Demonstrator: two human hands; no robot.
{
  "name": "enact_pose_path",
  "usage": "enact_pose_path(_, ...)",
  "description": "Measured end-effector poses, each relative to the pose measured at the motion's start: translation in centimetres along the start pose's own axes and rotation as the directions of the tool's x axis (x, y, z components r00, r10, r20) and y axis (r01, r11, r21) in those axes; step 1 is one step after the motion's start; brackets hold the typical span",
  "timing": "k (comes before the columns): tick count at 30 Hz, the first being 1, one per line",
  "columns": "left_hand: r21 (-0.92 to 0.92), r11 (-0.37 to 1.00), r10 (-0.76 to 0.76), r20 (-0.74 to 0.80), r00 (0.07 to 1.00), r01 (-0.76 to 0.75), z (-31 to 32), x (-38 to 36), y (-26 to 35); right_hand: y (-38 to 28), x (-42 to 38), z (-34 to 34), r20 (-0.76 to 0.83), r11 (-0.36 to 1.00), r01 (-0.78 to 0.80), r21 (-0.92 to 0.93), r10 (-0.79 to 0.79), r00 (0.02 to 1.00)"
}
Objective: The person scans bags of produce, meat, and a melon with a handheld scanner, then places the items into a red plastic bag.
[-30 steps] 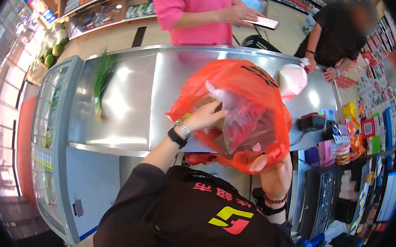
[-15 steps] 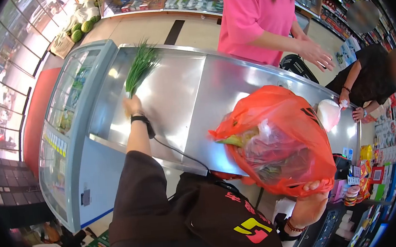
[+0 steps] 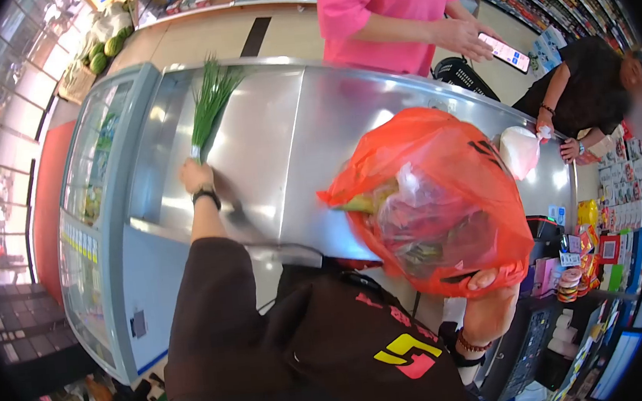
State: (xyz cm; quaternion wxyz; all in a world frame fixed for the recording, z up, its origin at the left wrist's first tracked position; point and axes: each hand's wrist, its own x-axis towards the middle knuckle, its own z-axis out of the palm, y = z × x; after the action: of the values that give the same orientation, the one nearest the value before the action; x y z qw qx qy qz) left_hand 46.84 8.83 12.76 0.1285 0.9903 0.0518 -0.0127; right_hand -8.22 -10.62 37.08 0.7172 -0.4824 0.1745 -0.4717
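Observation:
At the left part of the metal counter (image 3: 255, 141), my left hand (image 3: 195, 175) is closed around the base of a bunch of long green stalks (image 3: 212, 103), whose tips point away from me. My right hand (image 3: 490, 280) grips the near edge of a large red plastic bag (image 3: 470, 157), tilted with its opening toward the left. Inside it a clear bag (image 3: 422, 218) with produce shows, and a pale green item (image 3: 363, 201) sticks out at the mouth. Part of my right hand is hidden by the red bag.
Across the counter a person in pink (image 3: 381, 19) holds a phone (image 3: 505, 53) near a black basket (image 3: 465, 77). Another person in black (image 3: 582, 90) touches a white bag (image 3: 520, 152). A glass display case (image 3: 109, 219) stands left; a keyboard (image 3: 527, 352) lies lower right.
The view has shifted, so the counter and people appear further left and higher. A phone now shows in the hands of the person in pink. Both my hands keep their holds.

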Motion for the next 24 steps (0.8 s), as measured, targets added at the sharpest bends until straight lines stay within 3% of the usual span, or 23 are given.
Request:
enact_pose_path(3,-0.158,0.987,-0.042,-0.144,0.989,0.019,-0.1,-0.3,-0.6,-0.3,-0.8,-1.6,0.090,0.998,-0.055,0.022,0.052,0.995)
enact_pose_path(4,-0.183,0.979,0.034,-0.304,0.952,-0.094,0.6,0.2,-0.9,-0.4,-1.0,-2.2,0.105,0.998,-0.060,0.016,0.058,0.993)
enact_pose_path(5,-0.646,0.760,-0.033,-0.146,0.989,-0.070,-0.1,-0.3,0.0,-0.4,-1.3,-2.7,0.117,0.998,-0.067,0.012,0.065,0.991)
enact_pose_path(6,-0.936,0.350,-0.013,0.023,1.000,0.026,-1.7,-1.3,1.8,-0.3,-1.6,-3.1,0.125,0.997,-0.073,0.011,0.071,0.990)
enact_pose_path(7,-0.992,0.000,0.010,0.125,0.992,0.125,-3.5,-2.9,3.8,-0.1,-1.9,-3.4,0.129,0.997,-0.078,0.011,0.076,0.989)
enact_pose_path(8,-0.911,-0.346,0.032,0.227,0.973,0.224,-5.2,-4.4,5.7,0.0,-1.8,-3.1,0.134,0.994,-0.106,0.032,0.101,0.986)
enact_pose_path(9,-0.801,-0.505,0.165,0.276,0.947,0.322,-5.9,-7.5,8.0,0.1,-1.8,-3.1,0.141,0.991,-0.125,0.047,0.117,0.983)
enact_pose_path(10,-0.762,-0.485,0.351,0.280,0.893,0.430,-6.4,-12.2,10.1,0.2,-1.7,-3.3,0.152,0.986,-0.152,0.066,0.140,0.978)
enact_pose_path(11,-0.806,-0.284,0.573,0.291,0.766,0.518,-6.1,-18.3,12.1,0.6,-1.6,-3.1,0.166,0.980,-0.179,0.090,0.162,0.973)
enact_pose_path(12,-0.879,0.030,0.767,0.326,0.553,0.476,-5.6,-24.2,11.3,0.6,-1.4,-2.4,0.147,0.985,-0.145,0.093,0.131,0.981)
enact_pose_path(13,-0.914,0.307,0.884,0.378,0.277,0.265,-5.7,-28.9,7.9,0.6,-1.4,-2.7,0.207,0.980,-0.168,0.106,0.144,0.968)
enact_pose_path(14,-0.888,0.459,0.885,0.461,0.074,0.034,-6.8,-30.8,1.9,0.8,-1.3,-3.5,0.267,0.980,-0.156,0.126,0.118,0.956)
enact_pose_path(15,-0.793,0.596,0.800,0.600,0.013,-0.121,-8.1,-30.3,-5.7,0.8,-1.0,-4.3,0.322,0.979,-0.149,0.139,0.097,0.942)
enact_pose_path(16,-0.600,0.754,0.638,0.766,0.081,-0.266,-10.2,-27.9,-13.6,1.0,-1.3,-4.5,0.261,0.990,-0.124,0.060,0.104,0.960)
enact_pose_path(17,-0.249,0.897,0.360,0.890,0.279,-0.365,-13.3,-24.6,-21.8,1.6,-1.6,-5.1,0.265,0.992,-0.122,0.031,0.109,0.958)
enact_pose_path(18,0.193,0.935,0.005,0.831,0.556,-0.296,-17.5,-21.6,-30.1,2.3,-1.4,-5.4,0.256,0.987,-0.152,0.049,0.135,0.957)
enact_pose_path(19,0.492,0.870,-0.271,0.525,0.807,-0.028,-23.2,-19.5,-36.6,2.9,-1.6,-5.3,0.245,0.980,-0.186,0.071,0.164,0.956)
enact_pose_path(20,0.507,0.830,-0.327,0.105,0.939,0.233,-28.7,-18.0,-39.1,2.8,-1.6,-5.0,0.266,0.984,-0.172,0.045,0.154,0.952)
enact_pose_path(21,0.388,0.874,-0.195,-0.270,0.943,0.292,-33.0,-16.8,-38.4,1.9,-1.6,-4.2,0.293,0.985,-0.171,0.024,0.156,0.943)
enact_pose_path(22,0.569,0.804,0.334,-0.670,0.663,0.170,-35.3,-14.9,-37.4,2.0,-1.7,-4.2,0.303,0.991,-0.137,0.010,0.127,0.945)
enact_pose_path(23,0.509,0.858,0.441,-0.667,0.600,-0.065,-37.4,-15.8,-30.1,2.2,-1.7,-4.3,0.320,0.994,-0.109,-0.003,0.104,0.942)
enact_pose_path(24,0.558,0.809,0.565,-0.655,0.502,-0.182,-37.4,-14.0,-27.4,2.4,-1.6,-4.0,0.290,0.994,-0.106,-0.011,0.105,0.951)
